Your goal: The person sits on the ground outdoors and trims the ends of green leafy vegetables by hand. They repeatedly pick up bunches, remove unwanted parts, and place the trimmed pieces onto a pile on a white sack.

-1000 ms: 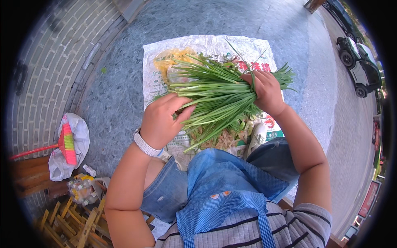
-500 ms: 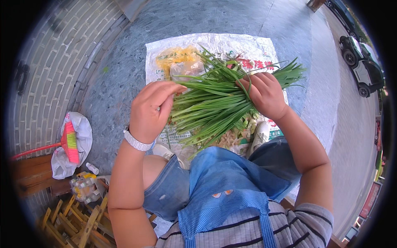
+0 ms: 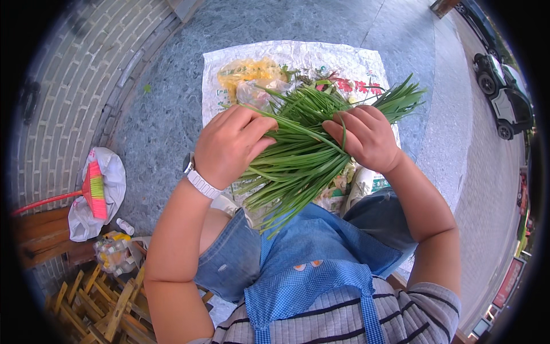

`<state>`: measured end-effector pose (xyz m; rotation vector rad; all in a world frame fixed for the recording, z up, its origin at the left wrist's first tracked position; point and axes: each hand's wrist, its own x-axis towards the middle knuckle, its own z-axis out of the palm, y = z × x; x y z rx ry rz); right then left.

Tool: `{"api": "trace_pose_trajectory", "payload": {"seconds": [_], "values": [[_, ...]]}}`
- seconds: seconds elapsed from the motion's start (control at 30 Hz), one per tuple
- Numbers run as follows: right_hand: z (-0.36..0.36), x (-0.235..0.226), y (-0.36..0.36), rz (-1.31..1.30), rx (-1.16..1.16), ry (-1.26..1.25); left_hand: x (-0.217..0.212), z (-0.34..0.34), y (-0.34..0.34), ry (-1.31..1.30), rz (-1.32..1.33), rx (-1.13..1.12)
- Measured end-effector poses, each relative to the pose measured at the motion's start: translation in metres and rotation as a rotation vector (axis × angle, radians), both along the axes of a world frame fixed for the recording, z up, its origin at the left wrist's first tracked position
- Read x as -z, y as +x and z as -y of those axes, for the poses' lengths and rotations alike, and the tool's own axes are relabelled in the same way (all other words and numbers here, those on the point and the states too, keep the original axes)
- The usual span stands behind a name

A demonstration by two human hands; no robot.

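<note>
A thick bundle of green chives (image 3: 306, 157) lies slantwise above my lap, its long blades fanning out at the lower left. My right hand (image 3: 365, 135) is closed around the bundle toward its right end, where a leafy tuft sticks out past the fist. At the bundle's upper left edge, my left hand (image 3: 232, 140), with a white-banded watch at the wrist, has its fingers curled on a few chive blades. Below the chives, partly hidden by them, lies a printed white sheet (image 3: 220, 60) with vegetable scraps on it.
A yellow plastic bag (image 3: 252, 71) and a clear bag (image 3: 252, 94) lie on the sheet's far left. To my left are a red broom (image 3: 94, 192) against a white bag, bundled bottles (image 3: 116, 252) and wooden slats (image 3: 109, 304). A brick wall (image 3: 69, 86) rises at far left; vehicles (image 3: 504, 92) stand at far right.
My left hand has moved right and closed on blades at the bundle's upper edge. The loose blade ends hang lower toward my lap. My right hand keeps its hold.
</note>
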<state>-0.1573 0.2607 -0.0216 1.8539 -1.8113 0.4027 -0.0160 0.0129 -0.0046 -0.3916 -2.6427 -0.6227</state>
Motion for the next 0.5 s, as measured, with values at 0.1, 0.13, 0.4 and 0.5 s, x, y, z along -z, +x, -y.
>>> {"api": "trace_pose_trajectory", "payload": {"seconds": [0.1, 0.13, 0.4, 0.5], "values": [[-0.001, 0.0, 0.001, -0.009, -0.013, 0.009, 0.003, -0.001, 0.0, 0.014, -0.026, 0.001], [-0.002, 0.001, 0.001, -0.011, -0.01, 0.007, 0.002, -0.002, -0.001, 0.025, -0.019, -0.011], [-0.003, -0.001, -0.002, -0.015, 0.009, 0.002, 0.0, 0.005, 0.002, 0.027, -0.045, -0.015], [-0.005, 0.0, -0.004, 0.0, 0.027, 0.005, 0.005, 0.009, 0.004, 0.367, 0.005, -0.063]]}}
